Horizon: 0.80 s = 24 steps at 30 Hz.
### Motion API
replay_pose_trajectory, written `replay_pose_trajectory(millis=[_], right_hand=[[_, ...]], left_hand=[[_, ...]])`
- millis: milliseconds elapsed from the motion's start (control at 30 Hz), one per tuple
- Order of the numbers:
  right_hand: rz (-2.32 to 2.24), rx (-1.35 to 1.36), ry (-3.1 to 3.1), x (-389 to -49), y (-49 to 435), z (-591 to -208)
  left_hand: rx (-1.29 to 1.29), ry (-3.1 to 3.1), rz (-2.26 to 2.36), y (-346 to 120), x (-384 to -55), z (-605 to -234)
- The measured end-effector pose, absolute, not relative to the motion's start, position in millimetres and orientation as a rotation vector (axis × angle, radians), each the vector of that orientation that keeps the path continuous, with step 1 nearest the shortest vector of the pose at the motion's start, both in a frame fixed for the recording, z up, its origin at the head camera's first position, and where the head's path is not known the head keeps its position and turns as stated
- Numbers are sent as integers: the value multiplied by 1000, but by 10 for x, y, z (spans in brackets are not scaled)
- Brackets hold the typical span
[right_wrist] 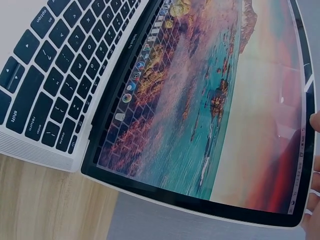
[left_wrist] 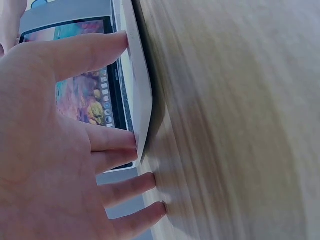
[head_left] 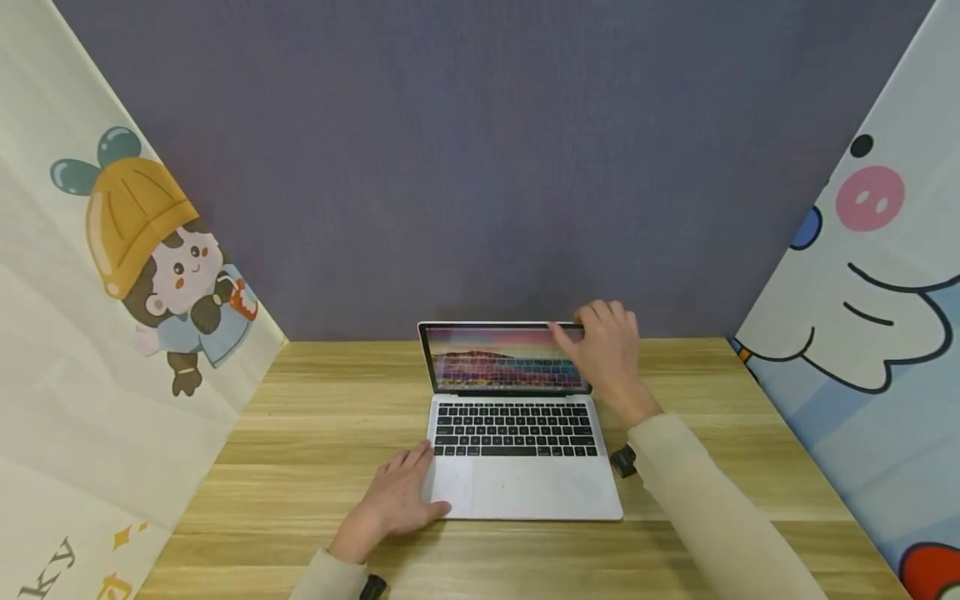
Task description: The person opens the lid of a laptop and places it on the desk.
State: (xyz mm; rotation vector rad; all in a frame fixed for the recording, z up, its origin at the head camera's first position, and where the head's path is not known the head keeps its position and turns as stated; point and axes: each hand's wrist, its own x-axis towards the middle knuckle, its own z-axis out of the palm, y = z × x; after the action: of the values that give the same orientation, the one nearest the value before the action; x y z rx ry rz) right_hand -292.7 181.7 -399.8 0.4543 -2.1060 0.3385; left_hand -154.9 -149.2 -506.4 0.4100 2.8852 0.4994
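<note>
An open silver laptop [head_left: 525, 488] with a black keyboard sits on the table, its lit screen [right_wrist: 240, 110] showing a colourful coastal wallpaper. At the lid's top right corner my right hand [head_left: 609, 346] pinches the edge, thumb on the front and fingers behind. In the right wrist view only its fingertips [right_wrist: 314, 180] show, at the right side. My left hand [head_left: 401, 492] rests at the base's front left corner with fingers spread and nearly straight. Its thumb [left_wrist: 92, 52] touches the laptop's edge in the left wrist view, and two fingertips reach the wooden surface.
The wooden table [head_left: 330, 400] runs back to a grey-purple panel [head_left: 480, 167]. White cartoon-printed panels stand at the left [head_left: 82, 350] and right [head_left: 885, 333]. Small black devices [head_left: 624, 460] show beside both wrists.
</note>
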Motion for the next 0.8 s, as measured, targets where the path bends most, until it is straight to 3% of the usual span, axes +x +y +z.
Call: replay_pose_trajectory(millis=[800], right_hand=[[407,355,-2261,-3164,1767,-3966]], left_hand=[[381,2877,495,-1482,-1573,-5069]])
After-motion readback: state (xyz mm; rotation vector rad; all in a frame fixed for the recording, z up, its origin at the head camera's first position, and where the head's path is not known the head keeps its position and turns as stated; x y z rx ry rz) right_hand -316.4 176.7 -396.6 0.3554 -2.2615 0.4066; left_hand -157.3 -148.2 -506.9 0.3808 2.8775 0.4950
